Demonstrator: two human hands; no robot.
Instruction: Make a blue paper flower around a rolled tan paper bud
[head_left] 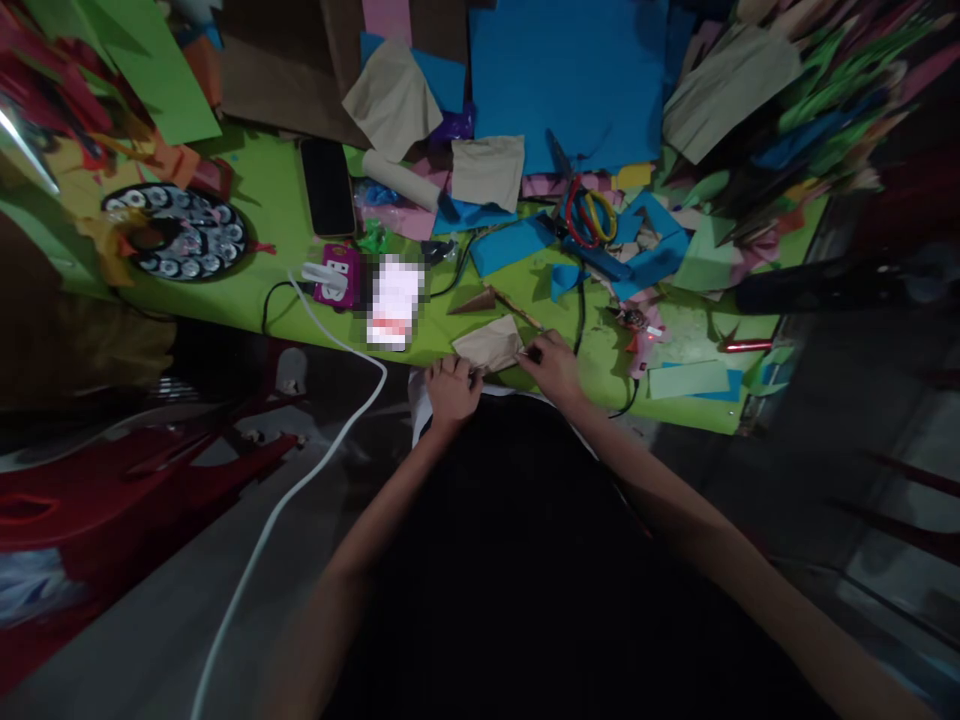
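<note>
A crumpled beige piece of paper (489, 343) lies at the near edge of the green table, between my hands. My left hand (454, 390) has curled fingers gripping its near left edge. The thumb and fingers of my right hand (553, 366) pinch together at its right corner; any small thing between them is too dim to make out. Just beyond the paper are a small brown paper cone (474, 301) and a thin stick (517, 306). To the right, a pink glue gun (643, 352) rests on the table with its cord hanging over the edge.
Left of the paper lie a lit phone (395, 302), a purple power socket (335, 276) and a dark phone (328, 188). Scissors (592, 215) sit among blue paper scraps. A round tray (180, 232) stands farther left. A white cable (315, 470) hangs over the edge by a red chair (112, 510).
</note>
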